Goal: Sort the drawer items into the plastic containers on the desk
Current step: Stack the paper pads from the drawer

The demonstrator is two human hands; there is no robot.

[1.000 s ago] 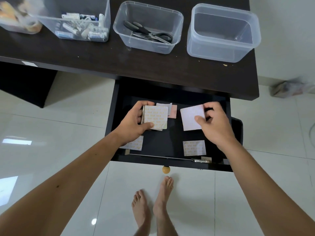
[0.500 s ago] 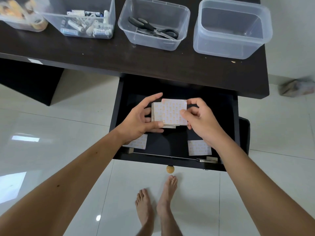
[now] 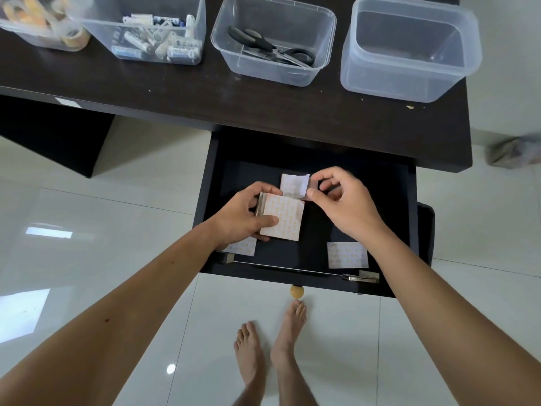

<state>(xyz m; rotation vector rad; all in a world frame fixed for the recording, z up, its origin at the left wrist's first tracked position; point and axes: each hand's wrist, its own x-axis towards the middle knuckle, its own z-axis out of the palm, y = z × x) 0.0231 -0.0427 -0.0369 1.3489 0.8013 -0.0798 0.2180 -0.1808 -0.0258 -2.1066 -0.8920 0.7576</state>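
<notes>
— Hands first: where are they?
— Both sit inside the open drawer (image 3: 404, 206), forearms reaching in over its front edge. The left hand (image 3: 243, 213) grips a stack of patterned cards (image 3: 282, 216), thumb pressed flat on the top card, fingers curled round the far side. The right hand (image 3: 341, 200) pinches a pale card (image 3: 294, 186) between thumb and forefinger at the card's right edge (a pinkish piece shows just under it; I cannot tell whether it is held too).
— How close are the two?
— The pale card's lower edge touches or overlaps the stack's top corner; which, I cannot tell.
— Room to move?
— Dark drawer floor lies open to the right of the hands and behind them, up to the worktop (image 3: 263, 104) edge overhanging the drawer's back. Two loose cards lie near the front wall: one (image 3: 347, 254) under the right wrist, one (image 3: 243, 247) partly hidden beneath the left.
— And the containers?
— Four along the worktop: tape rolls (image 3: 44, 24), batteries (image 3: 152, 39), scissors (image 3: 272, 48), and an empty tub (image 3: 409, 74) at far right.
</notes>
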